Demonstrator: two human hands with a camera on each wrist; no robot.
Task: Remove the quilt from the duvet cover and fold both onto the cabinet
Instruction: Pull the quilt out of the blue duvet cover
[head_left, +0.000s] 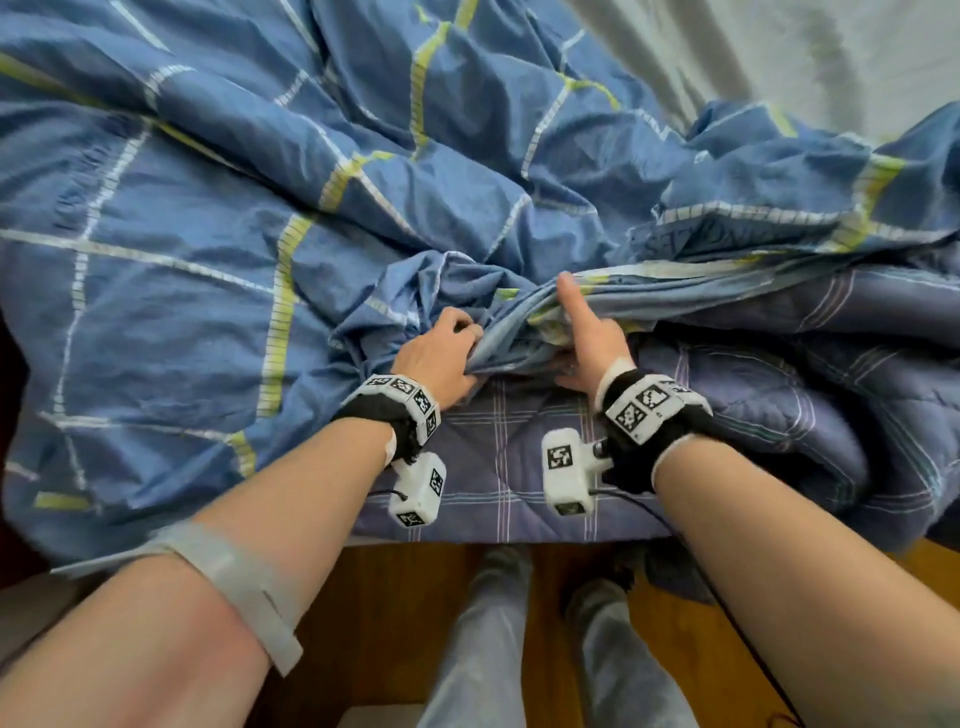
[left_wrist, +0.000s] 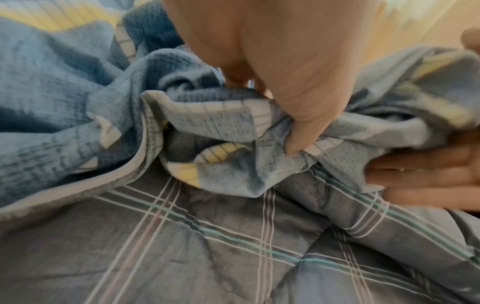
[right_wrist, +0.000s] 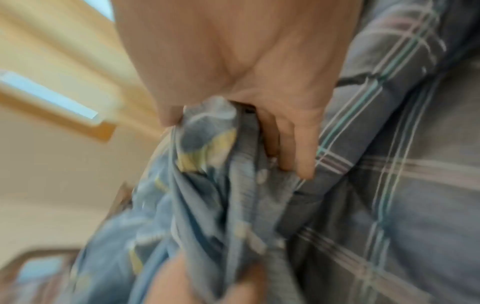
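Blue checked cover (head_left: 218, 218), with white and yellow-green lines, is lying crumpled across the bed, filling the left and far part of the head view. Its bunched edge is sitting at centre, where both hands are meeting. Left hand (head_left: 441, 353) is gripping that edge, fingers curled into the folds; the left wrist view is showing the thumb (left_wrist: 298, 123) pressing down into gathered cloth. Right hand (head_left: 587, 338) is also holding the bunched edge just beside the left, thumb lying along the top of the fold and fingers (right_wrist: 293, 148) tucked beneath, between cover and quilt. Both grips are closed round the cover fabric. Grey-purple plaid quilt (head_left: 779, 395) is lying exposed on the near right of the bed, under and near the hands, running off to the right. Wooden floor (head_left: 363, 623) is showing below the bed edge, with the person's legs (head_left: 488, 649) standing on it. Right wrist view is blurred.
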